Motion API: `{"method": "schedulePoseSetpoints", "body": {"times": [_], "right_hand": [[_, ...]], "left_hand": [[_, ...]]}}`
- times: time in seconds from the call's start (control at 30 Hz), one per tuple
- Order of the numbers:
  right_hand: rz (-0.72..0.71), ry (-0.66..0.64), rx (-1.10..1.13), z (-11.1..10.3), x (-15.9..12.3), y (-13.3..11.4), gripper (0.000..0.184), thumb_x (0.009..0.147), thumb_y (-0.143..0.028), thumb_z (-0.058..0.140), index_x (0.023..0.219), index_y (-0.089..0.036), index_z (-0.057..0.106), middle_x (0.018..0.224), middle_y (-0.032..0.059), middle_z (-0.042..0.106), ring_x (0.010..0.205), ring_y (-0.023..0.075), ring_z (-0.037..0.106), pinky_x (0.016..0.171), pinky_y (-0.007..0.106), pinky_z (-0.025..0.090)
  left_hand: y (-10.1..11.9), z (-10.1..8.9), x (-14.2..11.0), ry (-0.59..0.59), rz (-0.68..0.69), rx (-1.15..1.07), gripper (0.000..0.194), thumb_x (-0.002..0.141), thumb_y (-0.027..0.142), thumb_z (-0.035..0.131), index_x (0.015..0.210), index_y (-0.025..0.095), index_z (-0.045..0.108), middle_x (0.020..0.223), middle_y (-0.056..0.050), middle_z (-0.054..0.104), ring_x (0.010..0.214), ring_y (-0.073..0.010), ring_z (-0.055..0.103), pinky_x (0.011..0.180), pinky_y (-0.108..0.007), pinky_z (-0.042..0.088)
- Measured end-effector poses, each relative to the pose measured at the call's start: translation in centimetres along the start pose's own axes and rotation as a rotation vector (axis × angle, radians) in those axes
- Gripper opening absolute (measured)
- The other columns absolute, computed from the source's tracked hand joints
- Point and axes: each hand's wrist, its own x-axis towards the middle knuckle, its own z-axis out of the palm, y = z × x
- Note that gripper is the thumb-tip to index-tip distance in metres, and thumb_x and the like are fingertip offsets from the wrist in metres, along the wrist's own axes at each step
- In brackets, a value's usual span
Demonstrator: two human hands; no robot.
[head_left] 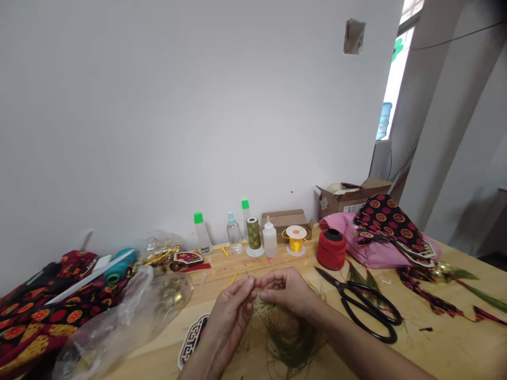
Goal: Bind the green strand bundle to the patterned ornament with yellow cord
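Observation:
My left hand [234,311] and my right hand [288,293] meet over the front middle of the table. Both are closed in a pinch, fingertips almost touching. Between them are fine green threads [259,301], partly covered by the fingers. Below my right hand a loose bundle of olive-green thread [295,343] fans out on the wood. Partly behind my left forearm lies a flat patterned piece with a pale edge [190,338]. To the right of my right hand rest large black-handled scissors [356,301], their blades pointing toward the back left.
Along the wall stand a green thread spool [253,235], a white squeeze bottle [270,240], a yellow cord spool [296,243] and a red thread cone [331,250]. Plastic bags [130,311] and patterned cloth [47,322] cover the left side. Pink cloth [372,253] and a cardboard box [348,203] occupy the right.

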Motion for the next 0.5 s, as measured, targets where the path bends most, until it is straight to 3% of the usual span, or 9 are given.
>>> {"method": "schedulePoseSetpoints", "body": {"times": [0.17, 0.3, 0.5], "right_hand": [[-0.027, -0.069, -0.043, 0.1, 0.0, 0.4, 0.03, 0.049, -0.036, 0.07, 0.066, -0.011, 0.066, 0.062, 0.0027, 0.065, 0.053, 0.01, 0.053, 0.057, 0.025, 0.04], [-0.034, -0.106, -0.038, 0.2, -0.2, 0.1, 0.028, 0.051, -0.034, 0.069, 0.07, -0.013, 0.066, 0.067, 0.0028, 0.066, 0.057, 0.0108, 0.056, 0.06, 0.025, 0.041], [0.004, -0.054, 0.038, 0.4, -0.5, -0.6, 0.021, 0.05, -0.032, 0.07, 0.057, -0.013, 0.065, 0.053, -0.0015, 0.061, 0.048, 0.0074, 0.05, 0.054, 0.022, 0.038]], "left_hand": [[-0.2, -0.2, 0.2, -0.034, 0.037, 0.091, 0.01, 0.06, 0.016, 0.066, 0.068, 0.009, 0.065, 0.052, -0.001, 0.062, 0.042, -0.0027, 0.052, 0.036, -0.007, 0.04], [-0.1, 0.5, -0.3, 0.012, 0.078, 0.165, 0.014, 0.056, 0.021, 0.068, 0.066, 0.011, 0.066, 0.049, 0.002, 0.058, 0.042, -0.002, 0.048, 0.036, -0.008, 0.036], [0.1, 1.3, -0.9, 0.078, 0.118, 0.23, 0.017, 0.05, 0.024, 0.071, 0.062, 0.012, 0.066, 0.053, 0.0, 0.061, 0.045, -0.0049, 0.05, 0.037, -0.01, 0.034]]}}
